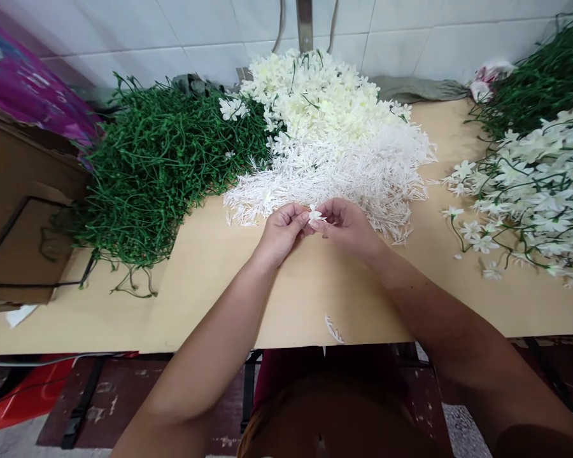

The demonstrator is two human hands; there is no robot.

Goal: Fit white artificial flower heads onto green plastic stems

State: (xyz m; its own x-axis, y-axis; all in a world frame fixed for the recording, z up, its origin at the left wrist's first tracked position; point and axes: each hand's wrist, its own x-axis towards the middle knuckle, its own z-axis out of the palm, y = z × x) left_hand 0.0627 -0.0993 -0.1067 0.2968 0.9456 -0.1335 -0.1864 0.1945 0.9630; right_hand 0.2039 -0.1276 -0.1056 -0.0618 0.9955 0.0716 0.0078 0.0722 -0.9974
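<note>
As the left hand (pixel 281 232) and right hand (pixel 346 224) pinch 1 small white flower (pixel 316 215) between closed fingertips, a light, steady grip probably suits it best; the white sprigs (pixel 344 172) lie at 12 o'clock.

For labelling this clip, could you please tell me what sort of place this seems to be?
Probably a workshop for making artificial flowers: a table bears a heap of green stems, a pile of white blossoms and flowered sprays, and the left hand and right hand pinch a small flower.
</note>
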